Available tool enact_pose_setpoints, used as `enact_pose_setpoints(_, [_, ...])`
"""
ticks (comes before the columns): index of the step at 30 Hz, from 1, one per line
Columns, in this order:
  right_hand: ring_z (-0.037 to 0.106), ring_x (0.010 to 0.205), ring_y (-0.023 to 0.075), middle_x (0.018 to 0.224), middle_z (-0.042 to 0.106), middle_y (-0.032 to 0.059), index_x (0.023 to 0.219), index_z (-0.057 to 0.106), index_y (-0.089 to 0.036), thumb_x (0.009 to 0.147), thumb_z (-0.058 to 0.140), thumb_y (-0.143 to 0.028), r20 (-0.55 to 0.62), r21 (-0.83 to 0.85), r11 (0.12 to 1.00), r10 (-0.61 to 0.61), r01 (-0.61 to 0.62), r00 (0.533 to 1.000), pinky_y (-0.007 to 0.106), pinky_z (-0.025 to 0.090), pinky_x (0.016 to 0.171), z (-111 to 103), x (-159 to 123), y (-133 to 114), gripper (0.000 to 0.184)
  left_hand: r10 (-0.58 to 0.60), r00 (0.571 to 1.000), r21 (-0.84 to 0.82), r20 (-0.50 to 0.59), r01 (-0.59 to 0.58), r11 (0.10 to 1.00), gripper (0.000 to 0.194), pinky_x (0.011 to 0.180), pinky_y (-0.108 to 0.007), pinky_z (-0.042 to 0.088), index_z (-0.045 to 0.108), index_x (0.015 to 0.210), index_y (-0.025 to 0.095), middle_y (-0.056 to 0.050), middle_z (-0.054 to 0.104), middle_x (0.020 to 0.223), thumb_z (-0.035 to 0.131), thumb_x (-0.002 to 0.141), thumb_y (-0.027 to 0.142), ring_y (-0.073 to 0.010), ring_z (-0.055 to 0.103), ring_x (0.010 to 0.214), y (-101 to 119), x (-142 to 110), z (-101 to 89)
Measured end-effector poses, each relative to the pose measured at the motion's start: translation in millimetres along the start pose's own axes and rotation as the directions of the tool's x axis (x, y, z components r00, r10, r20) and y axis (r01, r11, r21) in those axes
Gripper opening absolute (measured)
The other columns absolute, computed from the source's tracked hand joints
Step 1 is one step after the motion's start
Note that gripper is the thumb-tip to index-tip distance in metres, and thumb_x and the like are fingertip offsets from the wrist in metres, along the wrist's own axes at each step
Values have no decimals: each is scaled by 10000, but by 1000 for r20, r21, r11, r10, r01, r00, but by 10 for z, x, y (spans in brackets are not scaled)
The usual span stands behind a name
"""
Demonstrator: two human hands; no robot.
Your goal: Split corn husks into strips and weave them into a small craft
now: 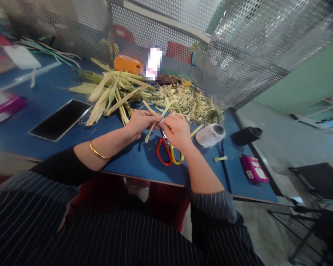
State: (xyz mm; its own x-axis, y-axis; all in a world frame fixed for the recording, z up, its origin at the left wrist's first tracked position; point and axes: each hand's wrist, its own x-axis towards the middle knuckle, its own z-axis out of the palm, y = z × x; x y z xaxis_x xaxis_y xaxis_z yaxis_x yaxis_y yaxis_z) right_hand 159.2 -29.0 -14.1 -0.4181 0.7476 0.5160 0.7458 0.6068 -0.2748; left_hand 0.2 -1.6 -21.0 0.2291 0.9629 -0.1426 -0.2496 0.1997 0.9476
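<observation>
Pale green-yellow leaf strips [150,133] cross between my two hands, above the blue table. My left hand [141,123], with a gold bangle at the wrist, is closed and pinches them between thumb and fingers. Right beside it, my right hand [177,130] is closed too, its fingertips meeting at the strips. Scissors with one red and one yellow handle [164,152] lie below my right hand, which hides part of the blades. Behind my hands are a bundle of long dry husk leaves [107,92] and a heap of shredded trimmings [188,99].
A white thread cone [211,135], a black spool [246,136] and a purple packet [254,169] are on the right. To the left lies a black phone [60,120]. An orange packet [127,64] stands before the perforated metal screen [161,27]. The blue table [119,162] ends near my body.
</observation>
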Motion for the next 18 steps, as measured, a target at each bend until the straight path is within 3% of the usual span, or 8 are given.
enact_pose_setpoints(2, [539,700,156,681,582,18,654,581,-195,919,473,-338,-47,180,977,122,-111,991,309,404,763,-17,3,5,320,-58,998,-53,13,59,997,98,534,-201,519,661,767,95,-37,673,620,717,729,167,-101,620,510,50,26,-42])
enact_pose_setpoints(4, [578,715,155,696,626,17,700,622,-196,933,438,-396,-108,395,889,293,-229,950,297,434,741,-42,11,40,358,-95,994,-145,57,103,984,63,456,-176,468,628,783,116,-1,628,575,673,774,160,-74,556,438,120,39,-80])
enact_pose_setpoints(7, [615,795,158,789,682,16,824,681,-195,898,498,-397,-170,562,775,450,-289,876,300,462,779,-67,26,109,282,-171,961,-263,218,226,938,23,411,-160,420,610,841,131,25,567,541,611,818,132,-60,502,410,201,25,-99])
enact_pose_setpoints(10, [625,853,158,882,705,15,907,703,-202,828,604,-345,-69,620,730,417,-288,906,306,469,809,-36,33,124,191,-201,919,-332,340,317,888,64,405,-150,410,611,890,131,36,538,544,576,841,109,-53,487,410,210,1,-93])
enact_pose_setpoints(13, [618,740,145,767,682,-2,847,693,-197,815,619,-348,42,649,706,341,-285,939,299,476,741,22,26,73,171,-190,887,-356,421,354,865,59,423,-151,429,607,873,133,39,533,559,564,853,98,-46,486,412,186,-13,-99])
enact_pose_setpoints(16, [571,626,130,646,624,-19,748,667,-191,822,611,-353,13,609,755,299,-245,954,281,449,656,38,8,29,187,-229,851,-316,473,407,857,50,433,-169,445,615,883,132,29,541,568,579,869,164,-53,487,408,178,-34,-107])
enact_pose_setpoints(18, [548,602,127,617,603,-20,703,653,-190,825,609,-356,8,561,794,278,-235,960,274,429,637,24,-1,21,210,-243,849,-287,468,407,867,91,415,-168,426,625,886,129,25,539,561,611,859,215,-51,472,394,179,-52,-103])
